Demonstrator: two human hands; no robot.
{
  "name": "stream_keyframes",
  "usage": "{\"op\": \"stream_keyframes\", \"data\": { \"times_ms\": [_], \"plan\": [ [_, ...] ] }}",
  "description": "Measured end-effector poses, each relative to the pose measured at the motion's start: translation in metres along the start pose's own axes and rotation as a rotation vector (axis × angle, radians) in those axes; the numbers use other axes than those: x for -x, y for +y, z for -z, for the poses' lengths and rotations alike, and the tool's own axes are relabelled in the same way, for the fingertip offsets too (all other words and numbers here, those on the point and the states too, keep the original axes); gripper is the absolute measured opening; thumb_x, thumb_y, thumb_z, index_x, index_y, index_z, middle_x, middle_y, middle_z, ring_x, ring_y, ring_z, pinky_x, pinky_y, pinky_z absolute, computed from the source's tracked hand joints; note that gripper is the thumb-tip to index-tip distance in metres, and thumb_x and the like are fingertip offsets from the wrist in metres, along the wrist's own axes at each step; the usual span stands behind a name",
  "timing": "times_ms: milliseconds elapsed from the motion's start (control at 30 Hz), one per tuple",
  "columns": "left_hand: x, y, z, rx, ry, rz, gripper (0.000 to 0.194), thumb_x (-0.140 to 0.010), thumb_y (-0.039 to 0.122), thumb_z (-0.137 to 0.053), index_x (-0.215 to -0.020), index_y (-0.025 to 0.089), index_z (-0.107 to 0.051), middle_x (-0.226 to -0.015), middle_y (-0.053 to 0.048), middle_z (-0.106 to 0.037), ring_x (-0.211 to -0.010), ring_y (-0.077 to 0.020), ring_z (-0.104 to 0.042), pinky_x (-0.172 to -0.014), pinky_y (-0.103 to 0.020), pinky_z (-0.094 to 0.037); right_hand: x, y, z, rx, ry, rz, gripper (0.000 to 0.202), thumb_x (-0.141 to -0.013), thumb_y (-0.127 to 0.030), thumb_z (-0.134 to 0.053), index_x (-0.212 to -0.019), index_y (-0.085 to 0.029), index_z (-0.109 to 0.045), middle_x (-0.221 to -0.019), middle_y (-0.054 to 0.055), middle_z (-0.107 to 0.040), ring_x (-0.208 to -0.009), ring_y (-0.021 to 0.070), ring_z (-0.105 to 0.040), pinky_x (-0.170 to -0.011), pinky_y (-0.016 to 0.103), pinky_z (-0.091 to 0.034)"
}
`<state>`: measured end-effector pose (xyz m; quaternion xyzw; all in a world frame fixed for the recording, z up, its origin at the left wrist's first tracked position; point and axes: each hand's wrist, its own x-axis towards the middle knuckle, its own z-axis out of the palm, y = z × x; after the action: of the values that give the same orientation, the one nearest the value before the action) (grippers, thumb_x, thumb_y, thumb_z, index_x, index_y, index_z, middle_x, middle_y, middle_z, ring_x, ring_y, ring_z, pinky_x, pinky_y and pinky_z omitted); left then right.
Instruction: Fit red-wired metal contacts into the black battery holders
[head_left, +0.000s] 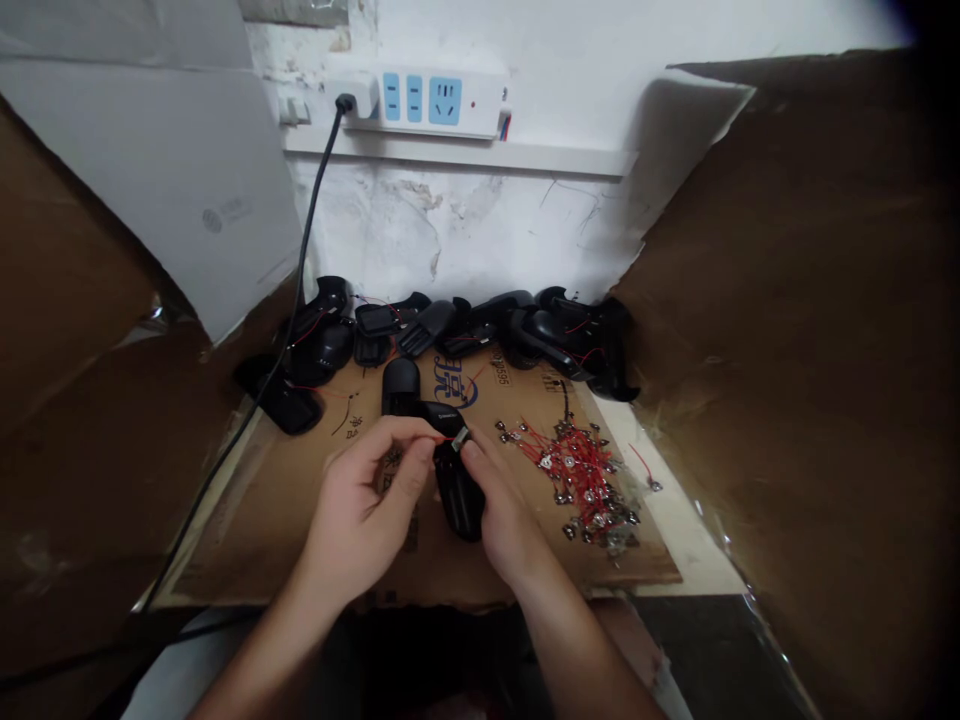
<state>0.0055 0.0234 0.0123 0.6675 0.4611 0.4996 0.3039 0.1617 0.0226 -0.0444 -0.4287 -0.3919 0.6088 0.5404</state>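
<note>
My left hand (371, 505) is closed, its thumb and forefinger pinching a thin red wire (444, 439). The wire leads to a small shiny metal contact plate (460, 438) at my right thumb tip. Wrapped round the right side of a black plastic housing (459, 500), my right hand (506, 510) grips it; its fingers underneath are hidden. The housing is tilted, with small pale lettering near its upper end. Just behind it lies another rounded black plastic part (401, 385) on the cardboard.
A heap of red wires with metal contacts (581, 475) lies to the right. Several black plastic housings (435, 325) line the wall side. Cardboard walls (810, 330) flank the cardboard work surface (270, 510). A black cable (311, 210) hangs from a power strip (427, 100) across the left.
</note>
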Motion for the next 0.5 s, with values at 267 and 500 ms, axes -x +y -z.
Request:
{"op": "stream_keyframes", "data": {
  "times_ms": [267, 500],
  "plan": [
    [-0.0073, -0.0004, 0.0036, 0.134, -0.01, 0.164, 0.014, -0.098, 0.033, -0.079, -0.106, 0.021, -0.079, -0.097, -0.004, -0.085, -0.085, -0.0183, -0.082, -0.079, -0.026, -0.064, -0.0002, -0.0023, 0.001, 0.032, 0.035, 0.037, 0.056, -0.099, -0.066, -0.065, -0.14, -0.027, -0.071, -0.131, 0.009, -0.075, -0.106, 0.0281, -0.071, -0.078, 0.037, -0.062],
    [-0.0047, 0.0014, 0.0052, 0.274, 0.109, 0.119, 0.01, -0.098, 0.027, -0.08, -0.106, 0.022, -0.078, -0.106, -0.004, -0.085, -0.094, -0.0172, -0.082, -0.085, -0.026, -0.065, 0.0004, -0.0037, 0.0008, 0.006, 0.02, 0.0, 0.056, -0.1, -0.068, -0.063, -0.139, -0.028, -0.071, -0.121, 0.006, -0.076, -0.087, 0.0228, -0.073, -0.072, 0.034, -0.058]
  ]
}}
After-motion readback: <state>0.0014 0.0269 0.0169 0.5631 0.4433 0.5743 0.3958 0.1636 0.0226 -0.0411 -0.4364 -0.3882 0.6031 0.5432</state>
